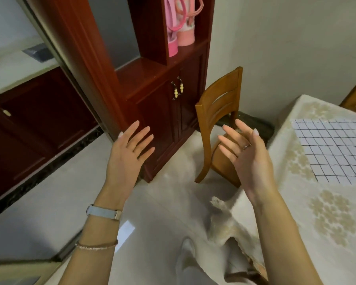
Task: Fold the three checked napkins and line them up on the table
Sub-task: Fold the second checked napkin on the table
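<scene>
Hovering in the air, both hands are empty. The left hand (130, 149) has its fingers straight and fanned apart. The right hand (245, 153) is also spread, with fingers relaxed and slightly bent and the palm turned inward. Neither touches anything.

The one checked napkin (335, 153) in view lies flat and unfolded on the table (296, 202). It is off to the right of the right hand and well apart from the left hand. Its right side runs out of the picture, so its full outline, and which way its longer side runs, cannot be told. The other two napkins are not in view; perhaps they lie further right on the table.

The napkin's left edge is the part closest to the right hand. By that, the right hand is the nearer one and should reach it first, moving rightward over the table's edge, while the left hand has the whole gap to cross. Ahead of both hands stand a wooden chair (218, 112) and a dark cabinet (162, 110), neither part of the job.
</scene>
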`<control>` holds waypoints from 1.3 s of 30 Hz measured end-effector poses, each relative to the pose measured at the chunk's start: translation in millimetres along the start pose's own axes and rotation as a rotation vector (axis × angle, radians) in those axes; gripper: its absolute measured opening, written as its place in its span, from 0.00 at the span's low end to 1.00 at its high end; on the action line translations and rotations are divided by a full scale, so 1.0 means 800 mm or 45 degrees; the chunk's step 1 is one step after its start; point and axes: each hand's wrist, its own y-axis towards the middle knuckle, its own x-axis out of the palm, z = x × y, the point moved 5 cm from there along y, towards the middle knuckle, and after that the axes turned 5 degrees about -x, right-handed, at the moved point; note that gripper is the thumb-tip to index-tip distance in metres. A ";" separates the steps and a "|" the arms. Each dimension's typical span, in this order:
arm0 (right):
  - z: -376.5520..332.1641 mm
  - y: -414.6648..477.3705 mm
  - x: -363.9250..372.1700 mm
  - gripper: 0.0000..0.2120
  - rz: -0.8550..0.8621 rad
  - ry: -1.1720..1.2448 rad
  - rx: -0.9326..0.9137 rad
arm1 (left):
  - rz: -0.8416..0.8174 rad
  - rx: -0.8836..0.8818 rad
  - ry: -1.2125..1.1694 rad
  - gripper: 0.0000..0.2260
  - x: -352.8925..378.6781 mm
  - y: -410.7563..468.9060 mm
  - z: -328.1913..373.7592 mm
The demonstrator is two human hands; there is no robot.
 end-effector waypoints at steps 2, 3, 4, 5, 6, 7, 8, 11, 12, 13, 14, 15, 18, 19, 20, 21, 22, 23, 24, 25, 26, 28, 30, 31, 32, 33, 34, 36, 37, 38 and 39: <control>-0.001 0.034 0.005 0.20 0.029 -0.004 -0.026 | -0.047 0.001 -0.001 0.23 0.009 0.044 0.013; -0.003 0.051 0.007 0.20 0.045 -0.008 -0.039 | -0.068 0.002 -0.008 0.23 0.014 0.065 0.019; -0.006 0.066 0.008 0.20 0.064 -0.015 -0.050 | -0.086 0.001 -0.011 0.23 0.020 0.086 0.024; -0.010 0.080 0.008 0.20 0.085 -0.021 -0.060 | -0.108 -0.008 -0.014 0.22 0.027 0.107 0.028; -0.013 0.091 0.006 0.20 0.106 -0.026 -0.072 | -0.134 -0.024 -0.022 0.22 0.035 0.126 0.030; -0.018 0.101 0.003 0.21 0.130 -0.025 -0.088 | -0.159 -0.041 -0.032 0.22 0.043 0.144 0.031; -0.022 0.111 -0.002 0.21 0.158 -0.018 -0.111 | -0.187 -0.057 -0.040 0.22 0.052 0.163 0.030; -0.030 0.138 -0.020 0.21 0.254 -0.034 -0.175 | -0.305 -0.129 -0.046 0.22 0.084 0.220 0.019; -0.032 0.147 -0.027 0.21 0.288 -0.039 -0.190 | -0.345 -0.156 -0.047 0.22 0.095 0.239 0.014; -0.033 0.154 -0.034 0.21 0.329 -0.033 -0.200 | -0.381 -0.185 -0.053 0.22 0.106 0.259 0.008; -0.034 0.161 -0.042 0.21 0.378 -0.024 -0.208 | -0.410 -0.215 -0.064 0.22 0.117 0.279 0.001; -0.034 0.169 -0.050 0.21 0.426 -0.021 -0.222 | -0.439 -0.247 -0.074 0.22 0.129 0.299 -0.005; -0.039 0.188 -0.069 0.21 0.573 -0.061 -0.280 | -0.553 -0.335 -0.050 0.21 0.170 0.355 -0.020; -0.041 0.194 -0.076 0.21 0.638 -0.064 -0.304 | -0.606 -0.357 -0.036 0.21 0.186 0.374 -0.024; -0.043 0.200 -0.083 0.21 0.708 -0.049 -0.326 | -0.659 -0.380 -0.023 0.22 0.202 0.391 -0.026; -0.044 0.205 -0.089 0.21 0.772 -0.028 -0.345 | -0.704 -0.406 -0.009 0.22 0.217 0.408 -0.028; -0.046 0.210 -0.095 0.21 0.827 -0.018 -0.364 | -0.744 -0.430 0.004 0.22 0.232 0.424 -0.030; -0.049 0.214 -0.100 0.21 0.878 -0.017 -0.380 | -0.786 -0.450 0.018 0.22 0.248 0.438 -0.031; -0.051 0.216 -0.104 0.21 0.931 -0.015 -0.394 | -0.833 -0.468 0.030 0.22 0.263 0.451 -0.033; -0.052 0.217 -0.109 0.21 0.983 -0.006 -0.409 | -0.881 -0.489 0.037 0.22 0.279 0.461 -0.036; -0.054 0.218 -0.113 0.21 1.033 0.010 -0.426 | -0.930 -0.513 0.044 0.22 0.294 0.470 -0.041; -0.057 0.217 -0.120 0.20 1.128 0.046 -0.450 | -1.029 -0.555 0.064 0.21 0.325 0.481 -0.052; -0.058 0.211 -0.129 0.20 1.222 0.044 -0.464 | -1.123 -0.585 0.089 0.21 0.354 0.486 -0.065; -0.059 0.207 -0.133 0.20 1.269 0.034 -0.474 | -1.163 -0.600 0.097 0.21 0.369 0.487 -0.073; -0.061 0.203 -0.138 0.19 1.317 0.031 -0.482 | -1.204 -0.615 0.105 0.21 0.383 0.487 -0.081; -0.061 0.199 -0.144 0.19 1.363 0.028 -0.487 | -1.246 -0.629 0.117 0.21 0.397 0.486 -0.090; -0.062 0.194 -0.150 0.19 1.406 0.026 -0.491 | -1.287 -0.640 0.132 0.21 0.412 0.483 -0.100; -0.063 0.183 -0.167 0.19 1.489 0.032 -0.504 | -1.362 -0.651 0.174 0.21 0.440 0.476 -0.122; -0.063 0.178 -0.175 0.19 1.529 0.037 -0.510 | -1.393 -0.650 0.202 0.21 0.454 0.472 -0.134; -0.063 0.173 -0.184 0.19 1.563 0.040 -0.513 | -1.426 -0.644 0.234 0.21 0.467 0.469 -0.144; -0.063 0.168 -0.196 0.20 1.597 0.039 -0.515 | -1.466 -0.639 0.269 0.21 0.482 0.463 -0.158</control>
